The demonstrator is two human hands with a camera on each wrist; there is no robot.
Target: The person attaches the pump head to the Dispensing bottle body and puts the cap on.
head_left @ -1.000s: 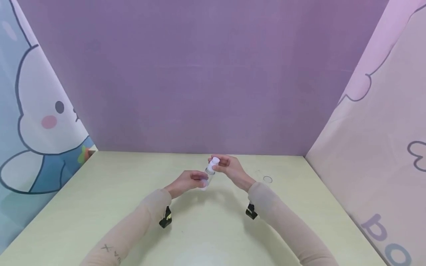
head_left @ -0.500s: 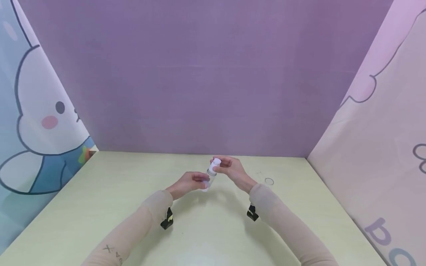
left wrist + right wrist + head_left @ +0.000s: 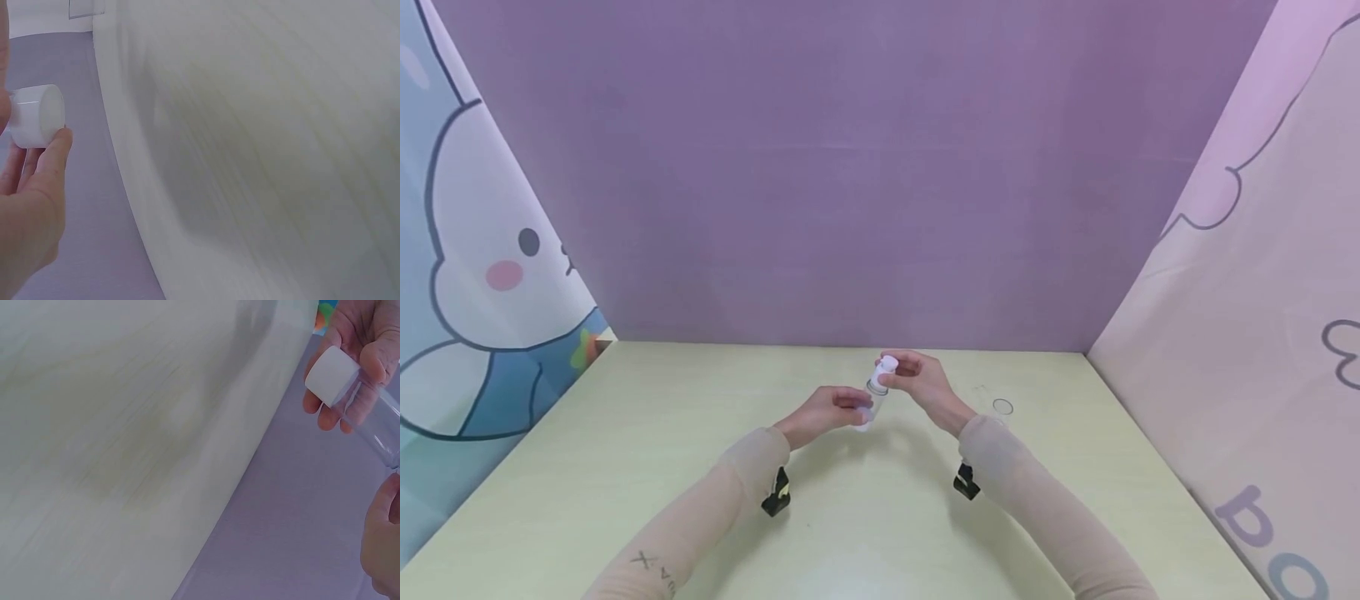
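A small clear bottle (image 3: 876, 390) with white ends is held tilted just above the pale yellow-green table (image 3: 625, 467), near its far middle. My left hand (image 3: 827, 410) grips its lower end, fingers curled round a white cap (image 3: 37, 115) (image 3: 331, 376). My right hand (image 3: 921, 379) pinches the upper white end (image 3: 887, 364). In the right wrist view the clear tube (image 3: 375, 415) runs from the cap toward my right hand (image 3: 382, 544) at the lower right edge. What the bottle holds cannot be made out.
A small thin ring (image 3: 1003, 406) lies on the table to the right of my right hand. A purple wall (image 3: 865, 167) closes the back, with cartoon-printed panels on the left (image 3: 482, 275) and right (image 3: 1262, 333). Black camera mounts (image 3: 773, 492) hang under both wrists.
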